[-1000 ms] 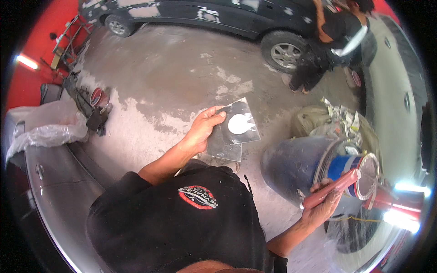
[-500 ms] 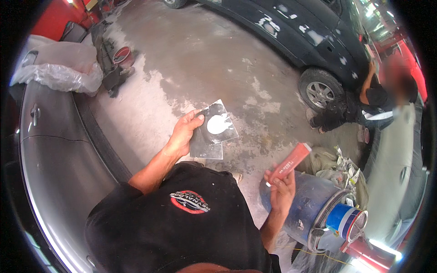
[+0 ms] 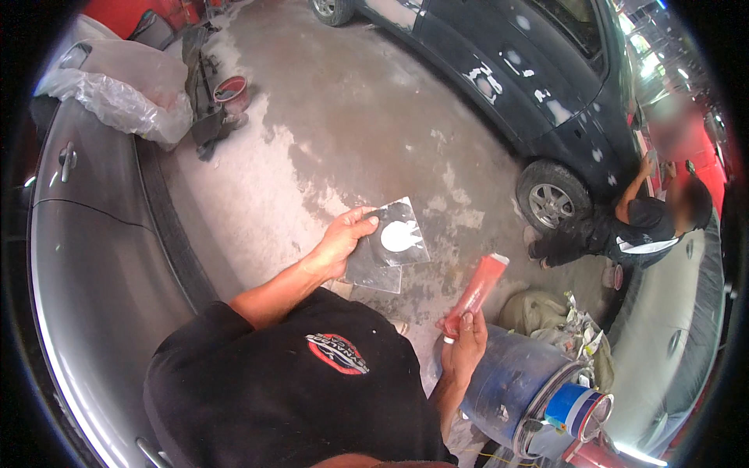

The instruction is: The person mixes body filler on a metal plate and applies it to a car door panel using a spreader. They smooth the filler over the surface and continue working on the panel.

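Note:
My left hand [image 3: 345, 243] pinches two thin, clear flat plates by their edge, thumb on top. The upper plate [image 3: 415, 248] carries a round dollop of white paste [image 3: 396, 236]. The lower plate [image 3: 382, 279] sticks out beneath it toward me. In my right hand [image 3: 466, 347] is a red tube [image 3: 477, 290], gripped near its white capped end, with the flat crimped end pointing up and away. Plates and tube are apart, with the tube to the right of the plates.
A blue drum [image 3: 511, 382] with a blue-and-white can [image 3: 579, 412] on it stands at my right. A grey car door [image 3: 86, 273] is close on my left. Beyond, a person [image 3: 655, 226] crouches by a dark car [image 3: 499, 70] with white patches. A red bucket [image 3: 232, 93] stands far left.
The tube has turned more upright and shifted left and nearer the plates. The plates appear a little farther right and lower. The view has swung slightly.

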`<move>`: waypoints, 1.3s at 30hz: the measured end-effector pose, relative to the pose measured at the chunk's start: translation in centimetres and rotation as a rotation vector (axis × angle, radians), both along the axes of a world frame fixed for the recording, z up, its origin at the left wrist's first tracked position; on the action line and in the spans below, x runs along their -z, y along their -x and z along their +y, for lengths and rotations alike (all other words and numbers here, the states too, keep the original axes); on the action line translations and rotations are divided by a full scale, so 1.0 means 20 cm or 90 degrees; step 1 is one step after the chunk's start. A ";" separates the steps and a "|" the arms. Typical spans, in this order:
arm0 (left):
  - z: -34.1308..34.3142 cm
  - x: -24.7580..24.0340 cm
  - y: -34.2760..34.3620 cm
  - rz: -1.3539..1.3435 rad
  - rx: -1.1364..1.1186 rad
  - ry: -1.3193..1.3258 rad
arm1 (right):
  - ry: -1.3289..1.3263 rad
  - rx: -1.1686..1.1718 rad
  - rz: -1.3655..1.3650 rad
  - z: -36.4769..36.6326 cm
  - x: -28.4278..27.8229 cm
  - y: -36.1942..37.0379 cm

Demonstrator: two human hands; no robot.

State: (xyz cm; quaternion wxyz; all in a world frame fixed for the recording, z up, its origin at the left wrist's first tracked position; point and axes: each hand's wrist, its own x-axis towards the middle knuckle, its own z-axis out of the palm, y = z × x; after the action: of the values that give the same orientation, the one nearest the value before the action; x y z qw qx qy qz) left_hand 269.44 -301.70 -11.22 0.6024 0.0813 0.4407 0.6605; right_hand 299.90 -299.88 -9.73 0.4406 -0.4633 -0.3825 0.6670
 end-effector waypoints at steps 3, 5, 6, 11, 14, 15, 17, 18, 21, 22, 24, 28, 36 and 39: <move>0.00 0.00 -0.03 -0.017 0.017 -0.011 | -0.062 -0.016 0.060 -0.02 0.01 -0.06; 0.00 0.02 -0.02 -0.010 0.024 -0.021 | -0.099 -0.030 0.110 -0.02 0.05 -0.08; 0.00 0.02 -0.03 -0.009 0.027 -0.020 | -0.066 -0.002 0.107 -0.03 0.04 -0.08; 0.00 0.01 -0.02 -0.013 0.034 -0.014 | -0.026 0.027 0.125 -0.03 0.00 -0.03; -0.01 0.00 -0.03 -0.010 0.020 -0.024 | -0.058 0.010 -0.013 0.00 0.00 0.02; -0.02 -0.01 -0.03 -0.005 0.025 -0.023 | -0.073 -0.001 -0.032 0.00 0.00 0.02; -0.02 -0.03 -0.02 0.005 0.032 -0.019 | -0.103 -0.024 -0.070 0.01 0.00 0.03; -0.03 -0.03 -0.02 0.008 0.030 -0.022 | -0.102 -0.010 -0.085 0.00 0.00 0.02; -0.03 -0.05 -0.02 0.031 0.029 -0.027 | -0.087 0.023 -0.088 0.01 0.01 -0.01; -0.02 -0.07 -0.02 0.048 0.035 -0.029 | -0.075 0.028 -0.063 0.03 0.03 -0.03; 0.00 -0.06 -0.02 0.076 0.037 -0.020 | -0.059 0.041 0.035 0.02 -0.08 0.05; 0.01 -0.03 -0.01 0.098 0.070 -0.053 | -0.115 0.015 -0.191 0.05 -0.04 0.08; 0.04 -0.06 0.06 0.206 0.150 -0.061 | -0.046 0.027 -0.124 0.01 -0.08 0.16; 0.06 -0.07 0.08 0.229 0.178 -0.063 | -0.008 0.047 -0.063 0.03 -0.06 0.20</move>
State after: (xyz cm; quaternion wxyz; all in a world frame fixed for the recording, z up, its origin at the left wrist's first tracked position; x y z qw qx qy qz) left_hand 267.79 -300.50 -9.78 0.5950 0.2872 0.4925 0.5665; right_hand 295.90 -299.31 -8.52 0.4484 -0.5070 -0.3903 0.6242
